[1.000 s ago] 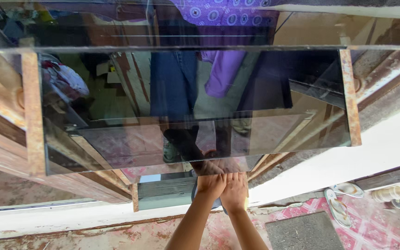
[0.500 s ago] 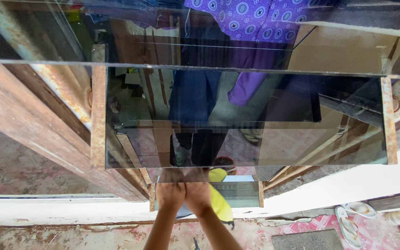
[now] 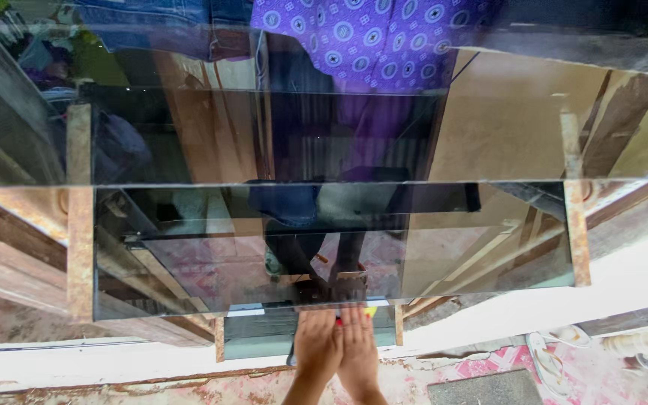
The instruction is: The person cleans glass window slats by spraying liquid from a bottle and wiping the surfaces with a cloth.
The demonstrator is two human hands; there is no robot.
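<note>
Both hands side by side, left hand (image 3: 318, 345) and right hand (image 3: 359, 346), fingers flat against the lowest glass louvre pane (image 3: 264, 334) just above the white sill (image 3: 114, 367); grip released, nothing clasped. Sandals (image 3: 556, 352) at right.

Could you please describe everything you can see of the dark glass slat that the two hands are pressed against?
The glass slat is a long, dark-tinted, reflective pane, one of several louvre panes stacked above one another. It lies level across the opening and tilted, its ends held in rusty metal clips. It mirrors a person in a purple patterned shirt. The left hand and right hand press side by side at its lower edge.
</note>
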